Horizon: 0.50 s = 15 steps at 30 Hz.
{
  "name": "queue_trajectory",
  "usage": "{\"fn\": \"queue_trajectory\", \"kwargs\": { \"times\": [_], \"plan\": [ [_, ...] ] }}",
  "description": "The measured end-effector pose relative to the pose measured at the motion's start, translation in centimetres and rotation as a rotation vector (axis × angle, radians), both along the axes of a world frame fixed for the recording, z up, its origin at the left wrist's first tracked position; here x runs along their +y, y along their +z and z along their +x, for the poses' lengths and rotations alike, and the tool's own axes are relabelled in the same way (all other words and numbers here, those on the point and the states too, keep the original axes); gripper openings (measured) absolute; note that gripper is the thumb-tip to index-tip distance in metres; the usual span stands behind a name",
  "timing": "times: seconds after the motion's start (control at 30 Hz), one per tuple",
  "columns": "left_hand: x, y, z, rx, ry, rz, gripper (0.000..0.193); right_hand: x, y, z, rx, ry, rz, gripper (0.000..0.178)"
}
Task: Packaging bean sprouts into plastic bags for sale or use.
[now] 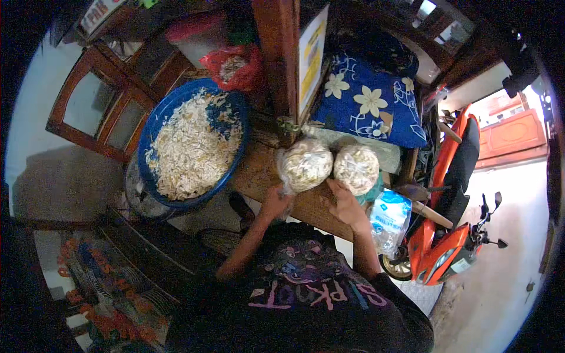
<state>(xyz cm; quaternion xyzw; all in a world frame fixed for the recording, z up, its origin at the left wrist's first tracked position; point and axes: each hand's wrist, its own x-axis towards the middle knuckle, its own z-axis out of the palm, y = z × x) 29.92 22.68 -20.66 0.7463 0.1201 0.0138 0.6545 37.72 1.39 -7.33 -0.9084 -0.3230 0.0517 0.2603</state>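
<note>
Two clear plastic bags packed with pale, shredded pieces stand side by side on a wooden bench. My left hand is closed on the loose plastic at the near left side of the left bag. Beside the near edge of the right bag, my right hand has its fingers stretched out, the tips at or close to the plastic. A large blue basin on the left holds a heap of similar pale pieces.
To the right lies a blue-and-white plastic pack. Behind the bags is a blue flowered cushion, beside a wooden post. A red plastic bag sits past the basin. An orange motorbike stands at the right.
</note>
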Motion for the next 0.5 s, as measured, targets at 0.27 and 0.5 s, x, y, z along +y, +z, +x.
{"fn": "queue_trajectory", "kwargs": {
  "times": [0.27,0.5],
  "plan": [
    [-2.1,-1.8,0.2,0.026,-0.006,0.537,0.047,3.5,8.9,3.0,-0.178,-0.244,0.126,0.039],
    [-4.6,-0.9,3.1,-0.062,-0.054,0.204,0.047,1.6,4.2,7.3,-0.042,-0.214,-0.101,0.038]
  ]
}}
